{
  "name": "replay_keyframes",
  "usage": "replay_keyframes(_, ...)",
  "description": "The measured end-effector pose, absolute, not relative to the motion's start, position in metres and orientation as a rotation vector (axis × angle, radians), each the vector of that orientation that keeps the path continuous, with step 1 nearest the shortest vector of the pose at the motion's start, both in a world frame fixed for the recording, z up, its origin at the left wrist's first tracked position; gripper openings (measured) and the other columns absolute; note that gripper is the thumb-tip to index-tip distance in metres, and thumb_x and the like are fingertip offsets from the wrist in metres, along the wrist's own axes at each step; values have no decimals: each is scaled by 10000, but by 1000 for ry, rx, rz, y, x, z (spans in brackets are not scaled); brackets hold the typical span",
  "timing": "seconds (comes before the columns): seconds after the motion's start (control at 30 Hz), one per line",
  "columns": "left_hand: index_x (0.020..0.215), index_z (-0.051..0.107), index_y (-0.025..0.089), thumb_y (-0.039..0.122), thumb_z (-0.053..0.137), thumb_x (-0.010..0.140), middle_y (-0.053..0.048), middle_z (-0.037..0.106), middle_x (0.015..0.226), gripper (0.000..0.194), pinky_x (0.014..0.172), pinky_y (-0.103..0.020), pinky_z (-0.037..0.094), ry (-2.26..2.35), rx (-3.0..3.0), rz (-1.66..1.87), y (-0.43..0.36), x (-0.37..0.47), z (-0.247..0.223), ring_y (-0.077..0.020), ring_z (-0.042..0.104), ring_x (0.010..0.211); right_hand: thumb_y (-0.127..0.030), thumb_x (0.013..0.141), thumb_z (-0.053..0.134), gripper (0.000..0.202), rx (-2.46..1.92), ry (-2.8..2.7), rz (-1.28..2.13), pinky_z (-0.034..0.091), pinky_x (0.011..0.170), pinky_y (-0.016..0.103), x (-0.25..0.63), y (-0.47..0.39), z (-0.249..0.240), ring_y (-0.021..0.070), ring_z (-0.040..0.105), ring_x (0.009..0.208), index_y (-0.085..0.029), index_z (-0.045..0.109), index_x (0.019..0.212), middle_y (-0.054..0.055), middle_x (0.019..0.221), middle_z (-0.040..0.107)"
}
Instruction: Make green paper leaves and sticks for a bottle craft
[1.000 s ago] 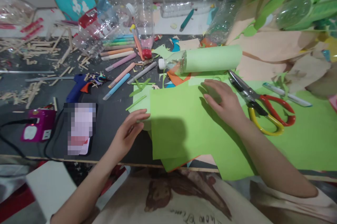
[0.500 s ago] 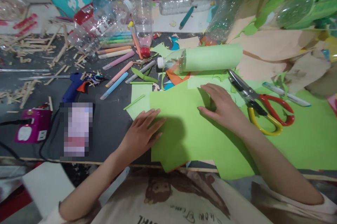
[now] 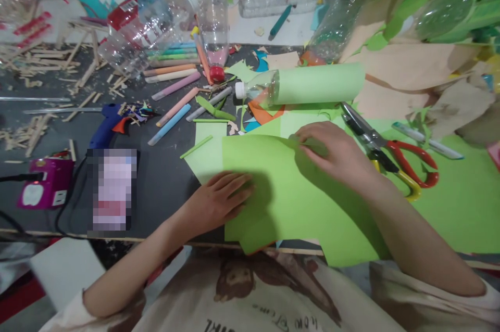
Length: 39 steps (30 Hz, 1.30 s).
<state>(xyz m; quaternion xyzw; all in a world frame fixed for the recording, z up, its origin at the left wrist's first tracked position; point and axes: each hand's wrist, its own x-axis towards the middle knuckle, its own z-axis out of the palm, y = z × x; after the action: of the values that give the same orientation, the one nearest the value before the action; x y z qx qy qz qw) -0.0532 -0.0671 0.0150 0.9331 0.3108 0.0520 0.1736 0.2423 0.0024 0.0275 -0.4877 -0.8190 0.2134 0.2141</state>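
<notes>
A bright green sheet of paper (image 3: 250, 152) lies in front of me on the dark table. My left hand (image 3: 221, 198) rests flat over its left part, fingers stretched out. At the sheet's far edge, the thumb and fingers of my right hand (image 3: 332, 150) pinch the paper, and the edge curves up slightly there. Large scissors (image 3: 380, 145) with red and yellow handles lie to the right of my right hand. Just beyond the sheet, a plastic bottle (image 3: 320, 84) wrapped in pale green paper lies on its side.
At left are a blue glue gun (image 3: 105, 126), a purple box (image 3: 47, 182) with a cable, and a blurred-out phone (image 3: 113, 191). Colored markers (image 3: 170, 124), wooden sticks (image 3: 54, 59) and clear bottles (image 3: 213, 14) cover the back. Brown paper (image 3: 414, 69) and green bottles (image 3: 441, 14) fill the right.
My right hand's fingers have closed on the sheet's far edge, which now bends up a little. My left hand has slid slightly right and nearer to me over the sheet.
</notes>
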Motion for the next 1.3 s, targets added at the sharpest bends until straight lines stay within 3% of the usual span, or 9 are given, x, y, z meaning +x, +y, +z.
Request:
replay_keyframes(0.2,1309,619,179,250,462,1000,-152,631,1365,354,1081,-454,484,897,2614,172,-65,-63,15,-273,621,1231,-208,867,512,179,-1343,-2161,754,558,862,506,249,0,19,297,683,970,-278,674,897,51,976,750)
replay_keyframes(0.4,1372,564,177,205,467,994,-159,680,1265,392,995,-416,531,959,2621,168,-57,-47,19,-269,653,1158,-155,862,511,252,-1346,-2194,676,550,868,497,254,-9,14,286,692,981,-289,699,966,48,1005,755)
replay_keyframes(0.63,1452,443,188,167,538,949,-170,433,1550,512,1214,-509,297,1082,2726,342,-46,-31,22,-324,343,1483,-76,871,487,287,-1188,-2261,456,548,822,495,252,-12,1,267,709,914,-261,697,933,64,960,778)
replay_keyframes(0.77,1468,415,209,199,547,941,-171,389,1578,543,1213,-601,244,1117,2647,306,-42,-30,19,-356,289,1503,-114,910,466,288,-1190,-2257,453,564,797,494,253,-12,-4,257,725,875,-267,708,875,57,915,793)
replay_keyframes(0.93,1455,427,205,199,571,918,-177,346,1601,556,1211,-610,230,1132,2675,295,-38,-25,24,-365,266,1510,-167,932,463,299,-1156,-2277,465,590,753,485,254,-12,-1,255,743,870,-282,710,809,48,914,803)
replay_keyframes(1.13,1297,566,172,145,512,922,-142,456,1544,380,1236,-574,216,1103,2780,191,-40,-17,26,-290,379,1470,-120,920,484,285,-999,-2237,395,593,722,448,256,-16,1,231,746,844,-280,653,755,47,928,805)
replay_keyframes(1.3,1242,610,159,129,433,973,-145,526,1486,323,1211,-474,340,1060,2670,228,-47,-18,16,-261,453,1426,-142,895,543,198,-992,-2314,397,593,773,462,259,-23,4,244,743,922,-275,656,800,59,1007,794)
